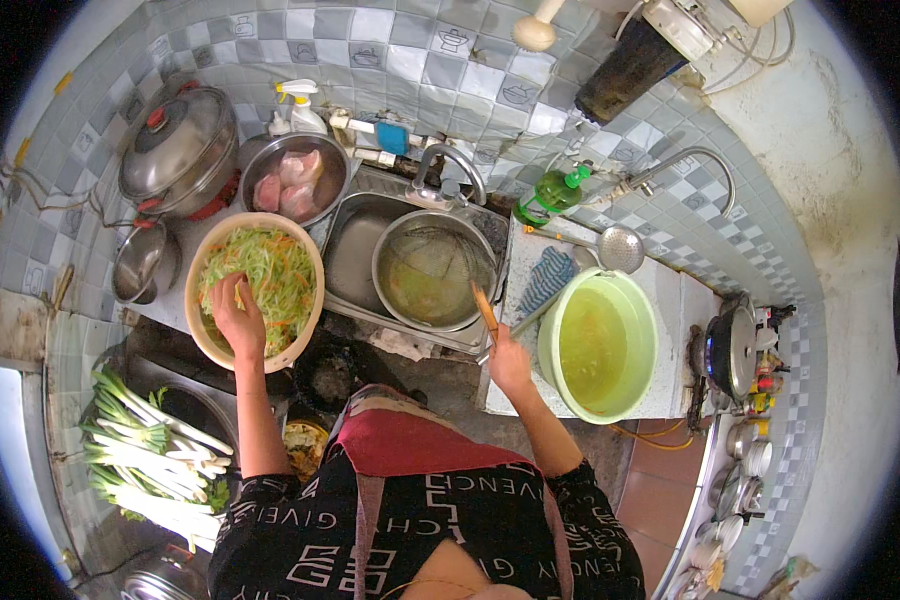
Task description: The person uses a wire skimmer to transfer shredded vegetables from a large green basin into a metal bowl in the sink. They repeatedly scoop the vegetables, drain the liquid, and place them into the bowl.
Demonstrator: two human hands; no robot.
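Observation:
My left hand (pixel 238 319) is over the shredded green and orange vegetables (pixel 270 270) in a pale peach plastic basin (pixel 313 319). Its fingers are bent at the shreds, and I cannot tell whether any are pinched between them. In my right hand (pixel 508 360) is the wooden handle of a wire-mesh strainer (pixel 450 247). The mesh hangs in a round metal bowl (pixel 381 289) of cloudy liquid, which sits in the right part of the steel sink (pixel 349 259). Right of that hand stands a light green bucket (pixel 641 330) of yellowish liquid.
Raw meat (pixel 300 176) lies in a metal bowl behind the basin, near a lidded pot (pixel 180 142). A faucet (pixel 450 169) arches over the sink. A striped cloth (pixel 547 279), perforated skimmer (pixel 621 249) and green bottle (pixel 547 196) occupy the right counter. Leafy green stalks (pixel 157 457) are at lower left.

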